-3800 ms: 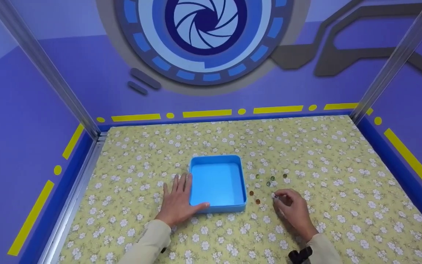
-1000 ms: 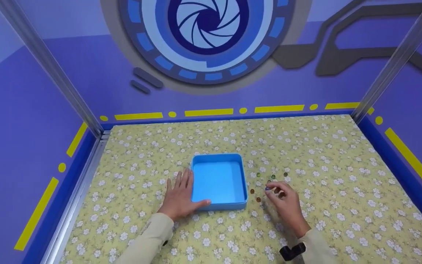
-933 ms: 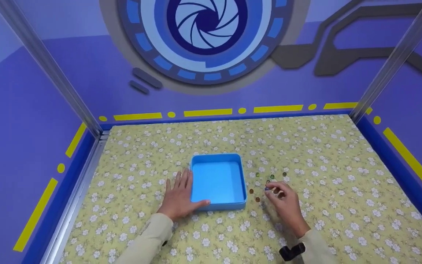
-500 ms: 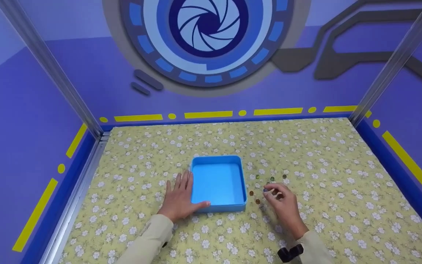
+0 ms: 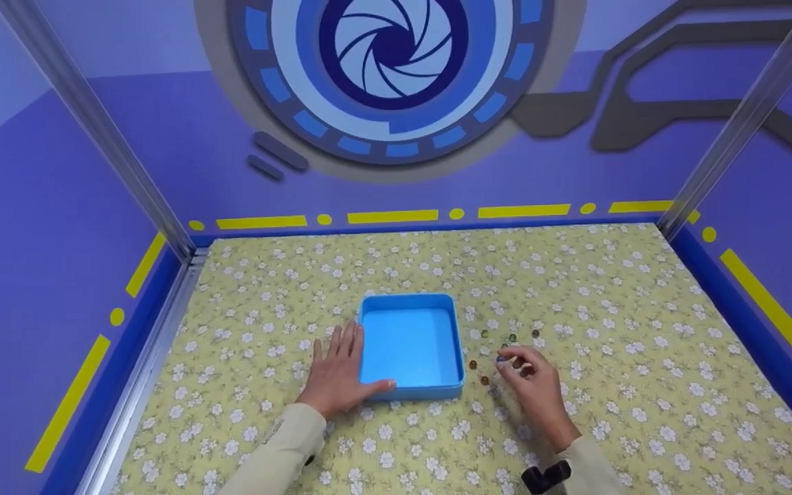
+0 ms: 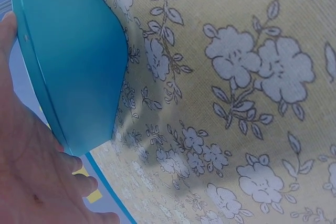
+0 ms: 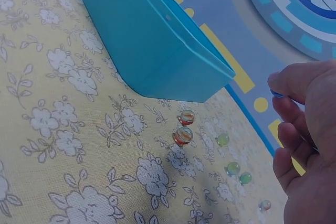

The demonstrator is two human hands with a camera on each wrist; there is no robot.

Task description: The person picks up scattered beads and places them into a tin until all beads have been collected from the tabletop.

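Right hand [image 5: 537, 385]: thumb and index finger pinched a blue marble [image 5: 501, 359], other fingers curled in behind it. The marble was to the right of the box [image 5: 410, 394], beyond its wall, and the right wrist view showed it raised off the cloth [image 5: 616, 302]. Left hand [image 5: 337, 378]: gripped nothing; fingers lay straight along the box's left wall, thumb across the near-left corner of the rim.

Loose on the cloth: two orange marbles [image 7: 182, 135] near the box's right wall, three green marbles [image 7: 232, 168] farther off, and one dull marble [image 7: 265, 205] at the far right of the group. In the head view the right hand partly hid one green.

Technique, my judgement: the hold called for pads opposed across the marble's middle with a light squeeze, since smooth glass could have shot out of an off-centre pinch. The curled fingers needed height over the loose marbles, which would have rolled at a touch. Light, even left-hand pressure seemed enough against the box sliding.

Orientation: the blue marble looked round, so no long axis and no pointing end. The box sat flat, mouth up, roughly square; no clear long axis.
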